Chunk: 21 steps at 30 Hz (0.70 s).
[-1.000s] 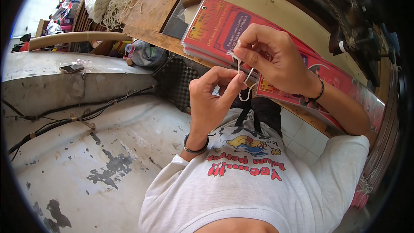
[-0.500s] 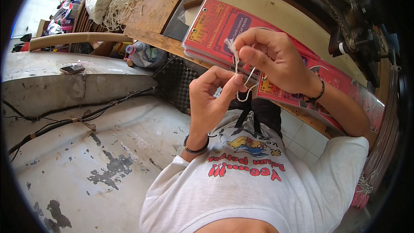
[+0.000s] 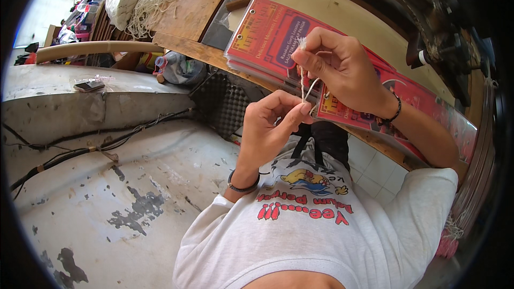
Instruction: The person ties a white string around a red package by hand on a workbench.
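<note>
A white string (image 3: 302, 84) stretches between my two hands, with a frayed tuft at its upper end. My right hand (image 3: 342, 69) pinches it just under that tuft, above the red printed sheets. Lower and to the left, my left hand (image 3: 273, 126) pinches the same string between thumb and forefinger, where two strands come together. Beneath my hands lies a stack of red banner-like sheets (image 3: 273, 27) in clear covering, with metal eyelets at the corner. A second red stack (image 3: 428, 107) runs out under my right forearm.
A heap of loose white string (image 3: 155, 2) lies on the wooden table (image 3: 187, 16) at the far left. Dark machinery (image 3: 428, 32) stands at the far right. Left of me is a worn pale metal surface (image 3: 107, 182) with black cables. A plastic bottle (image 3: 182, 68) lies by the table edge.
Both hands have shifted slightly right. The right one has drawn the frayed end up, and the string now runs tauter; the loop that hung below the left fingers no longer shows.
</note>
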Each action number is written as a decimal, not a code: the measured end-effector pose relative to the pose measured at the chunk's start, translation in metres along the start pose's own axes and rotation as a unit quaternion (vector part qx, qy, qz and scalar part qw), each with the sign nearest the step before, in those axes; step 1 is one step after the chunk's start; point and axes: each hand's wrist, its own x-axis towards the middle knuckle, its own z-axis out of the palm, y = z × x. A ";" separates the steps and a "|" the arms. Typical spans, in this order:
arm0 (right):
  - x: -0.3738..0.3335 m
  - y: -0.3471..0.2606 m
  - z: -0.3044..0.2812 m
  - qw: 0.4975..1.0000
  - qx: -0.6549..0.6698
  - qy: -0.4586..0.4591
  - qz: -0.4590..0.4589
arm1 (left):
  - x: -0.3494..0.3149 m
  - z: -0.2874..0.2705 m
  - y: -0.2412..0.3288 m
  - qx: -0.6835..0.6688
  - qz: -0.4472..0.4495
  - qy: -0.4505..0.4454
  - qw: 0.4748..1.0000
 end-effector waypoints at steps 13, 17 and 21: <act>0.004 -0.003 -0.002 0.994 0.085 0.026 0.064 | -0.007 0.000 -0.012 -0.036 -0.002 -0.013 0.999; 0.007 -0.002 -0.004 0.998 0.051 0.005 0.038 | -0.006 0.001 -0.014 -0.089 0.050 0.044 0.994; 0.007 -0.004 -0.008 0.996 0.074 0.013 0.054 | -0.006 -0.001 -0.022 -0.118 0.017 -0.017 0.993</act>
